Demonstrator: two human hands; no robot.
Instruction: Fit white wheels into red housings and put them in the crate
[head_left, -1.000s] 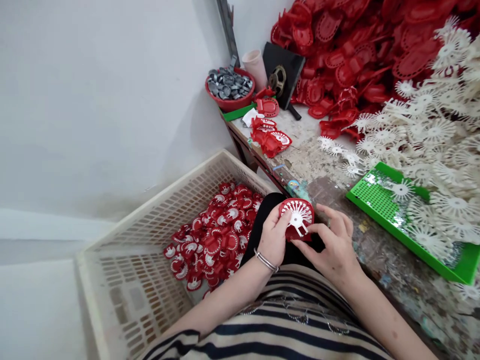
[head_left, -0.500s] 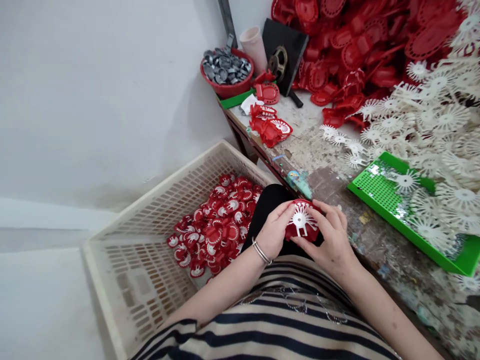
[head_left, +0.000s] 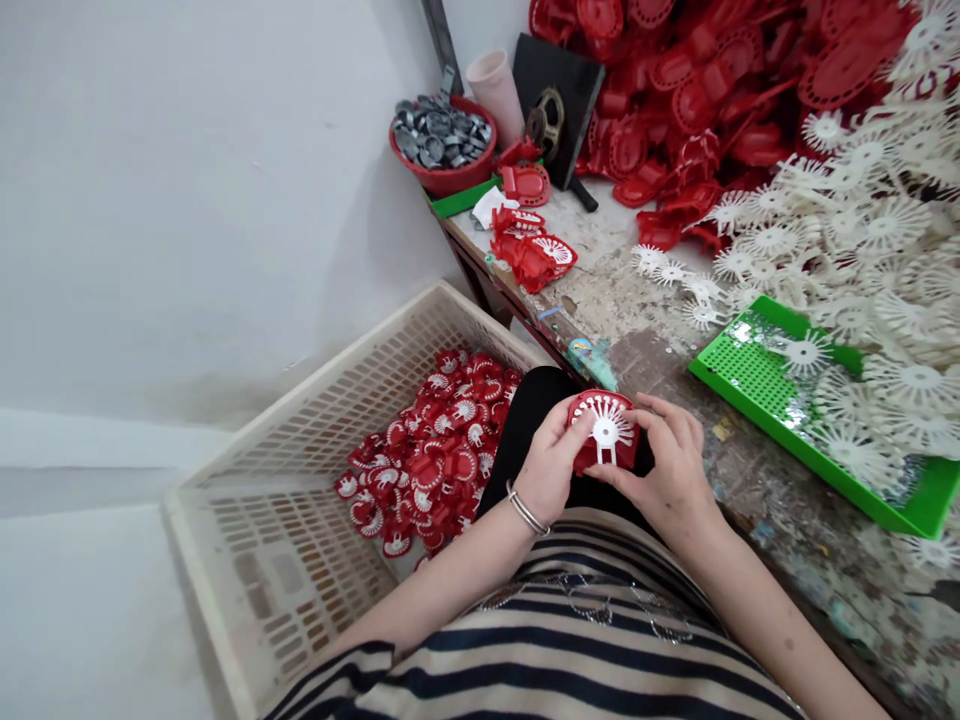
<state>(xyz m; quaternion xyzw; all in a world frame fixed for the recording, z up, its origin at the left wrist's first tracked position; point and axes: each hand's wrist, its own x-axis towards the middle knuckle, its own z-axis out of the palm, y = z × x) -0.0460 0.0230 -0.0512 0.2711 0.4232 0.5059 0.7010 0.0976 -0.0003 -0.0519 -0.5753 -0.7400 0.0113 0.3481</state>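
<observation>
Above my lap, both hands grip a red plastic part (head_left: 577, 408) with a row of holes along its curved edge. A white fan-shaped plastic piece (head_left: 606, 432) with thin spokes and two prongs lies on its face. My left hand (head_left: 551, 465) holds the red part's left side, its thumb pressing on the white spokes. My right hand (head_left: 667, 460) grips the right side between thumb and fingers, the thumb at the lower edge near the prongs. The fingers behind the red part are hidden.
Left of my lap stands a cream plastic crate (head_left: 247, 445) holding many red-and-white parts (head_left: 420, 455). On the worn table (head_left: 637, 350) are a green tray (head_left: 739, 375), heaped white pieces (head_left: 892, 225), heaped red parts (head_left: 720, 80) and a red bowl (head_left: 442, 180) of grey metal-looking pieces.
My left thumb has shifted onto the white spokes. More of the red part's upper rim shows, with spoke ends lying along its holes. The camera view has shifted slightly.
</observation>
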